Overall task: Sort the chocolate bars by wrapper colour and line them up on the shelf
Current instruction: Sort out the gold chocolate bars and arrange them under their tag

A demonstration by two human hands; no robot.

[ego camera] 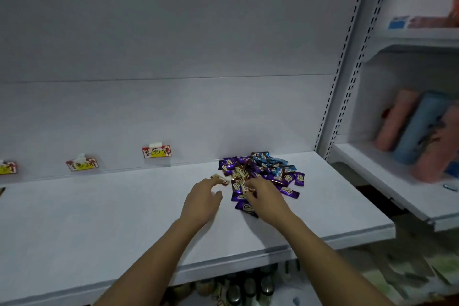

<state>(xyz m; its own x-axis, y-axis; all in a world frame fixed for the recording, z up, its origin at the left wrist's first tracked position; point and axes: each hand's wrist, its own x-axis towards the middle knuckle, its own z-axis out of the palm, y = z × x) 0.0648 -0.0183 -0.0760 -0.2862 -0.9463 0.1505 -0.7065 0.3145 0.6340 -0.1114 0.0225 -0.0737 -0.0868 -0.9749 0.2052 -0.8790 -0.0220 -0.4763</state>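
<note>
Your left hand (202, 197) pinches a gold-wrapped bar (219, 179) just left of the chocolate pile (263, 176) — purple, blue, gold — near the shelf's (99, 218) back right corner; your right hand (265, 197) grips a bar at the pile's near edge.
</note>
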